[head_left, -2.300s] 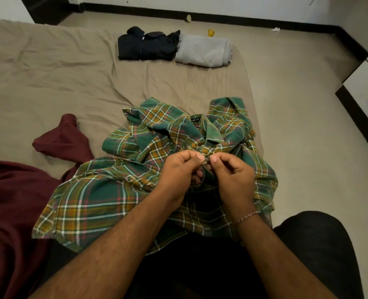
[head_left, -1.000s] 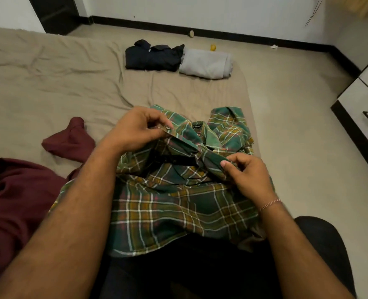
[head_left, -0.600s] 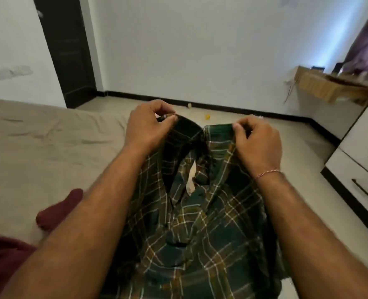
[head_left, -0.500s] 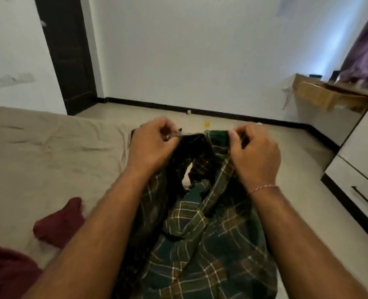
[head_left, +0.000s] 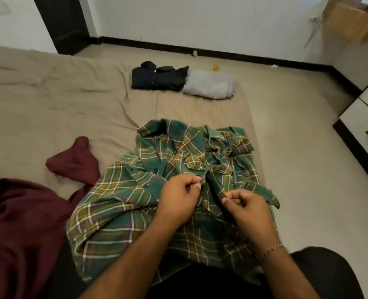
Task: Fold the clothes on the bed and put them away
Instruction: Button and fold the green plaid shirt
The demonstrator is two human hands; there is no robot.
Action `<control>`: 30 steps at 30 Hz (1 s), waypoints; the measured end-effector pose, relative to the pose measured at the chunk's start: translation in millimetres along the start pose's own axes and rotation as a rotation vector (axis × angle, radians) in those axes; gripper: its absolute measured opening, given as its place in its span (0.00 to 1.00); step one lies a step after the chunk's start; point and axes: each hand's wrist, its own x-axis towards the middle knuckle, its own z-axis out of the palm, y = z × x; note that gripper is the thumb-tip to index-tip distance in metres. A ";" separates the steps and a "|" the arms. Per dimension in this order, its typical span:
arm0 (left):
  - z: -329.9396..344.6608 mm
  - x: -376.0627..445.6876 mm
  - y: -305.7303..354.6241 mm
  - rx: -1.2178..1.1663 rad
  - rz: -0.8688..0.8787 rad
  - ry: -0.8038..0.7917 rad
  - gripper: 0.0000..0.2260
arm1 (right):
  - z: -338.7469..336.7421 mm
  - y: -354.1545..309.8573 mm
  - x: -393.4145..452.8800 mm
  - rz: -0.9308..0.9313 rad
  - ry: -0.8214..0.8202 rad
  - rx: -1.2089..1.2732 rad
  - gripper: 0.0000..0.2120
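I pinch the plaid shirt's (head_left: pixel 178 169) front edges, left hand (head_left: pixel 178 199) and right hand (head_left: pixel 246 209), apparently to button it before folding.

Single head-worn wide-angle view, looking forward and down over the tan-sheeted bed (head_left: pixel 49 100) toward its far edge; near edge close below. No second view.

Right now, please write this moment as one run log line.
stage: plaid shirt unfolded on bed | left hand: pinches placket | right hand: pinches placket | folded: two
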 end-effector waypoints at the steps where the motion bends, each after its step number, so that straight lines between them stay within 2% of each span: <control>1: 2.1 -3.4 -0.9 0.002 0.008 0.016 0.07 | -0.4 2.2 -3.5 -0.005 0.017 0.018 0.04; 4: 7.1 -10.4 -0.7 0.164 0.119 0.067 0.06 | 0.3 7.4 -5.0 0.007 0.040 0.139 0.04; 10: 4.4 -14.9 10.6 0.348 0.271 0.186 0.11 | 5.2 4.5 -0.8 0.154 -0.020 0.627 0.06; 16: 7.7 -10.8 10.6 0.595 0.213 0.139 0.12 | 11.1 3.7 -1.8 0.208 -0.045 0.685 0.04; 19: 10.5 -9.5 10.9 0.508 0.203 0.189 0.14 | 10.7 -0.6 -3.2 0.210 -0.077 0.741 0.04; 23: 18.1 -15.0 12.9 0.284 0.297 0.235 0.15 | 10.2 2.7 -4.0 0.172 -0.074 0.711 0.06; 27: 25.6 -16.5 11.1 0.149 0.310 0.143 0.14 | 14.2 3.9 -4.5 0.117 -0.036 0.675 0.04; 30: 28.9 -14.2 11.2 0.023 0.266 -0.019 0.13 | 21.6 4.3 -3.9 0.084 -0.019 0.670 0.03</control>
